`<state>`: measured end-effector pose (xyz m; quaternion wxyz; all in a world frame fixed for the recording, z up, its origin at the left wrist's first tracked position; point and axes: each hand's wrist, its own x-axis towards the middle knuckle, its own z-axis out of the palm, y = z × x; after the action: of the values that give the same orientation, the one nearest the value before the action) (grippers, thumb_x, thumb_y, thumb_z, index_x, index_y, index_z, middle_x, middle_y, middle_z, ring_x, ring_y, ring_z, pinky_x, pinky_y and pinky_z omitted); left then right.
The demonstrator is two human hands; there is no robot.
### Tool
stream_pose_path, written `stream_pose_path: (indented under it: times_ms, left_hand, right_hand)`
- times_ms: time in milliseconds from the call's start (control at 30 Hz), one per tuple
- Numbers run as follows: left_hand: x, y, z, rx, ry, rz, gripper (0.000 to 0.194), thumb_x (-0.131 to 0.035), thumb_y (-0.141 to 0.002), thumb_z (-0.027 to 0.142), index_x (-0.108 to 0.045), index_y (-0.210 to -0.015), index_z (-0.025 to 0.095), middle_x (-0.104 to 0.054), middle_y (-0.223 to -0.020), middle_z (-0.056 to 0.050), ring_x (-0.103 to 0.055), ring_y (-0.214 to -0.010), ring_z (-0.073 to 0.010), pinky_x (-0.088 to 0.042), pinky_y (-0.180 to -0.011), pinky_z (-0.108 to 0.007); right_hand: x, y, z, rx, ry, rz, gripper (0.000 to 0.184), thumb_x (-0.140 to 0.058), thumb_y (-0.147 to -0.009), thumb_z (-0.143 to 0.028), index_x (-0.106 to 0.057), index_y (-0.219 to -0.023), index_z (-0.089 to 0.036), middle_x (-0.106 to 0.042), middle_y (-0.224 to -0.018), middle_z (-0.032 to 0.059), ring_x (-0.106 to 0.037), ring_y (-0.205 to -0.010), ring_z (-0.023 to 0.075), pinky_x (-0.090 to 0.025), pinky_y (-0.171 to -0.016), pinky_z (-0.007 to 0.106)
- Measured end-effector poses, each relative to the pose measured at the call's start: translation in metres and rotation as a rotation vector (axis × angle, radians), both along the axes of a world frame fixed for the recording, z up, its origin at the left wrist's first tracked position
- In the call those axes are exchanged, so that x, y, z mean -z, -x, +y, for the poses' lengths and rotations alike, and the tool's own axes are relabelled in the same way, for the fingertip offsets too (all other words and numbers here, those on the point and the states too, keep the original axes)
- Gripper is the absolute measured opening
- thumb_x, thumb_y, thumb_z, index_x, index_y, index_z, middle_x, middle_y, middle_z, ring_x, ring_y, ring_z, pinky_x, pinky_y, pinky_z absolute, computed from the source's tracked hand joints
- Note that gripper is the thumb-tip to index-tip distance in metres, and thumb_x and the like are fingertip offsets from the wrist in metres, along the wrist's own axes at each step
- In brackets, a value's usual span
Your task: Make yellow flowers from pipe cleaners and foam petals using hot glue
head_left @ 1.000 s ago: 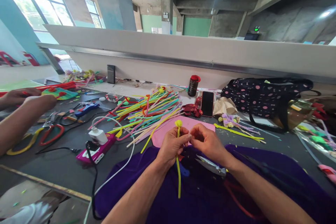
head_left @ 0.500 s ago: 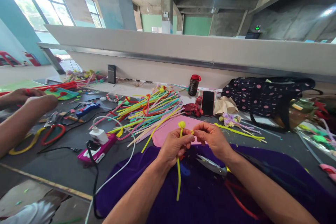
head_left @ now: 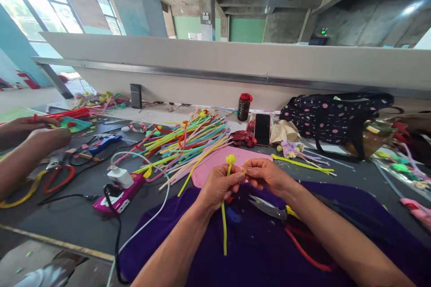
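Closed in a pinch, my left hand (head_left: 218, 186) holds a yellow pipe cleaner flower (head_left: 230, 159). The flower's round head rises above the fingers and its stem (head_left: 224, 233) hangs straight below the palm. My right hand (head_left: 271, 175) is also closed, its fingertips meeting those of the left. A tiny yellow bit shows between the two hands, mostly covered by the fingers. Beneath my right hand, scissors (head_left: 268, 207) lie on a dark purple cloth (head_left: 262, 251), blades pointing left. A pink sheet (head_left: 208, 167) lies beyond my hands.
A pile of coloured pipe cleaners (head_left: 188, 143) spreads behind to the left. A magenta power strip (head_left: 133, 190) with a white charger (head_left: 120, 176) is at left. Farther back are a bottle (head_left: 244, 108), a phone (head_left: 261, 129) and a dark bag (head_left: 323, 119). A co-worker's hands (head_left: 47, 141) work at far left.
The view has shifted slightly, so the scene sits a little further left. My hands keep nearly the same pose, with fingertips now closer together. The co-worker's hands moved a little.
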<state>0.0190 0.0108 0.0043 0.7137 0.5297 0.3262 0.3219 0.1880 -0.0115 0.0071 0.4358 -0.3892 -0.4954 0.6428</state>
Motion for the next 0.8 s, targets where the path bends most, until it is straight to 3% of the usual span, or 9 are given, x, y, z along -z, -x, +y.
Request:
stream_pose_path:
  times_ms: [233, 333, 567, 700, 800]
  left_hand:
    - [-0.0026, -0.0006, -0.0011, 0.018, -0.002, -0.006, 0.023, -0.066, -0.067, 0.034, -0.055, -0.07, 0.014, -0.049, -0.042, 0.006, -0.028, -0.027, -0.0005, -0.014, -0.028, -0.013]
    - [-0.0023, -0.0003, -0.0008, 0.022, -0.009, 0.001, 0.023, -0.066, -0.067, 0.033, -0.054, -0.07, 0.014, -0.048, -0.042, 0.006, -0.027, -0.027, -0.0007, -0.014, -0.029, -0.014]
    - [0.0, 0.0008, -0.0005, 0.067, -0.032, 0.013, 0.022, -0.064, -0.069, 0.034, -0.054, -0.071, 0.014, -0.048, -0.042, 0.006, -0.027, -0.027, -0.0006, -0.016, -0.028, -0.013]
    - [0.0023, 0.0001, 0.0007, 0.077, -0.041, 0.006, 0.023, -0.063, -0.07, 0.035, -0.055, -0.069, 0.013, -0.048, -0.043, 0.005, -0.027, -0.027, -0.0002, -0.015, -0.027, -0.013]
    - [0.0032, -0.0001, 0.0024, 0.033, -0.036, -0.002, 0.025, -0.063, -0.069, 0.037, -0.055, -0.067, 0.013, -0.048, -0.044, 0.005, -0.026, -0.027, -0.0001, -0.012, -0.027, -0.013]
  right_hand:
    - [0.0, -0.0052, 0.0036, -0.002, 0.045, 0.056, 0.021, -0.069, -0.065, -0.032, -0.06, -0.07, -0.013, -0.059, -0.06, -0.0011, -0.045, -0.038, 0.0047, -0.025, -0.033, 0.015]
    - [-0.0013, -0.0069, 0.0033, 0.027, 0.044, 0.014, 0.021, -0.07, -0.063, -0.031, -0.058, -0.066, -0.013, -0.054, -0.053, -0.0039, -0.039, -0.035, 0.0034, -0.021, -0.032, 0.015]
    - [0.0038, -0.0069, 0.003, -0.091, 0.035, 0.075, 0.026, -0.071, -0.061, -0.034, -0.056, -0.066, -0.013, -0.048, -0.052, -0.0061, -0.029, -0.034, 0.0012, -0.015, -0.035, 0.016]
    - [0.0046, -0.0073, 0.004, -0.076, 0.027, 0.05, 0.027, -0.07, -0.062, -0.036, -0.057, -0.066, -0.013, -0.052, -0.053, -0.0045, -0.036, -0.034, 0.0026, -0.018, -0.035, 0.017]
    - [0.0, -0.0059, 0.0025, 0.028, -0.034, -0.023, 0.022, -0.066, -0.068, -0.035, -0.06, -0.073, -0.015, -0.056, -0.055, -0.004, -0.044, -0.038, 0.0047, -0.022, -0.035, 0.016]
